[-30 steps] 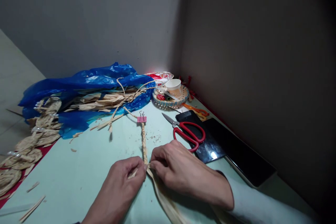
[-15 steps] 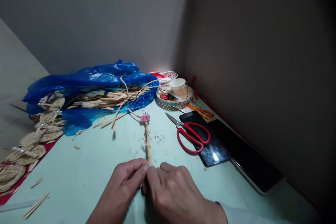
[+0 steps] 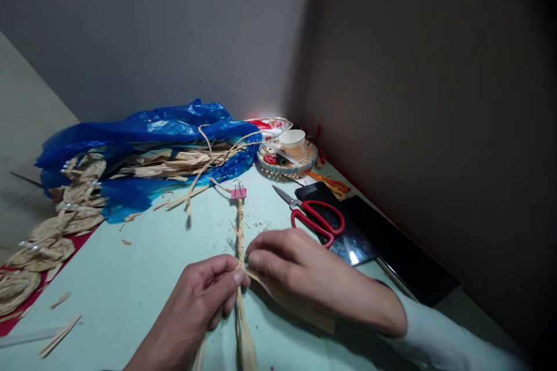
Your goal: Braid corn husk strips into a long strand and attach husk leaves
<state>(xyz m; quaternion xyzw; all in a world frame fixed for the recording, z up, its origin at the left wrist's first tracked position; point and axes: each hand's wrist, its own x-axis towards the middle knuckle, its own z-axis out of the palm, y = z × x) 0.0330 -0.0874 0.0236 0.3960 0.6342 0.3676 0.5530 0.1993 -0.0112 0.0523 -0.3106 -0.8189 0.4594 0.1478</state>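
A narrow straw-coloured braid [image 3: 240, 232] runs towards me from a pink binder clip [image 3: 238, 193]. My left hand [image 3: 204, 290] is closed at the braid's near end, pinching it between thumb and fingers. Flat loose strands [image 3: 246, 342] of the same fibre trail below that pinch. One strand [image 3: 300, 313] passes to the right beneath my right hand [image 3: 296, 266]. Right beside the braid, my right hand has loosely curled fingers, with a gap between thumb and forefinger and nothing visible in them. Its lower fingers are hidden.
Red-handled scissors [image 3: 319, 221] lie partly on a dark phone [image 3: 354, 249], beside another dark device [image 3: 413, 261]. Behind are a woven basket [image 3: 265, 169] with a paper cup [image 3: 292, 138], orange scissors [image 3: 333, 184] and a blue plastic bag [image 3: 174, 119] of fibre. Coiled braidwork [image 3: 47, 249] lies left.
My right hand has moved up and away from my left fingertips, its forearm swinging further into view. The loose strands below the braid now show. My left hand stays at the braid.
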